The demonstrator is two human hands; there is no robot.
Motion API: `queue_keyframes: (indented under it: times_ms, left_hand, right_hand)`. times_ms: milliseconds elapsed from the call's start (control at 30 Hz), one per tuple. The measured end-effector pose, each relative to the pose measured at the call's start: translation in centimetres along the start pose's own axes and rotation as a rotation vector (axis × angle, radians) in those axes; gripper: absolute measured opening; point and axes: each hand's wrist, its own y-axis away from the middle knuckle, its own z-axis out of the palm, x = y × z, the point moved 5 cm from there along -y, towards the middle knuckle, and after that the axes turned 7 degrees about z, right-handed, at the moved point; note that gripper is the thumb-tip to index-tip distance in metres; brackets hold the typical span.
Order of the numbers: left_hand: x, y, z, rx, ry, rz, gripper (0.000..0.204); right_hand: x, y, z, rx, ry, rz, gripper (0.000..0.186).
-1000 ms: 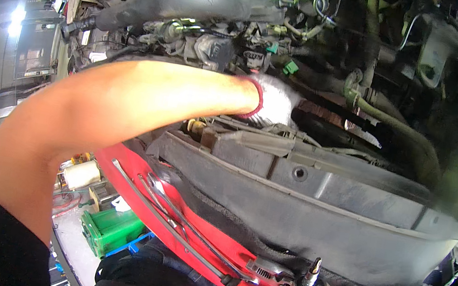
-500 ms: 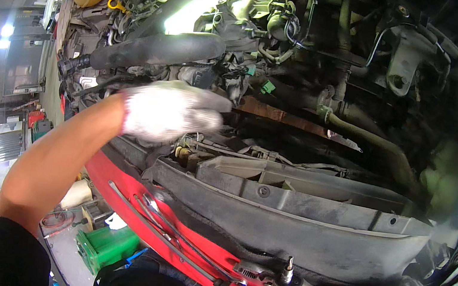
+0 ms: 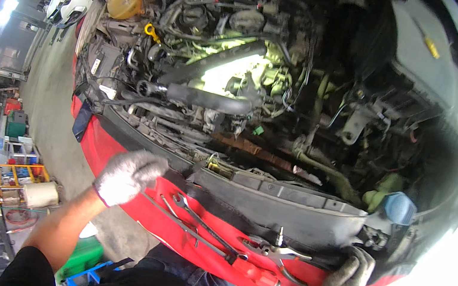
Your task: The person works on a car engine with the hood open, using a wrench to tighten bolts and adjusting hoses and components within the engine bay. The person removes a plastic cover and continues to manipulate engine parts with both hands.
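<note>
My left hand (image 3: 127, 177), in a pale knitted work glove, is over the left part of the red fender cover (image 3: 109, 154) at the car's front edge. Its fingers point right, loosely bent, with nothing visible in them. At the right end of the cover, my right hand (image 3: 349, 274) wears a grey glove and has its fingers curled in. What is under them is hidden. A ratchet (image 3: 283, 251) with an upright socket lies just left of it, its dark grip running toward that hand. Beside it are pliers (image 3: 291, 273), a red-handled screwdriver (image 3: 257, 274) and a combination wrench (image 3: 198, 220).
Beyond the black front panel (image 3: 267, 205) lies the open engine bay, with a black hose (image 3: 209, 100), an orange-yellow reservoir (image 3: 125, 3) and a yellow dipstick handle (image 3: 152, 32). A green container (image 3: 81, 259) stands on the floor at lower left, near a yellow-framed cart (image 3: 24, 169).
My left hand has come back from above the front of the engine bay to the red cover. The view has widened. My right hand stays near the ratchet; the tools lie as before.
</note>
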Motion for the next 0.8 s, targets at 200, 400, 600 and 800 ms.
queue_keyframes:
  times_ms: [200,400,600,800]
  left_hand:
    - [-0.6,5.7,-0.5,-0.063,-0.300,0.163,0.023]
    - [-0.6,7.6,-5.3,0.100,-0.372,0.291,0.022]
    - [1.3,-1.0,-12.1,0.348,-0.410,0.543,0.022]
    - [1.6,-17.3,-11.3,0.079,-0.785,0.476,0.046]
  right_hand:
    - [1.1,-0.1,-0.6,-0.012,-0.130,0.098,0.024]
    - [-3.3,-0.3,-1.3,0.114,-0.411,0.289,0.027]
    - [-16.4,1.0,5.5,-0.033,-0.550,0.392,0.024]
    - [-32.2,6.5,14.4,-0.384,-0.418,0.231,0.017]
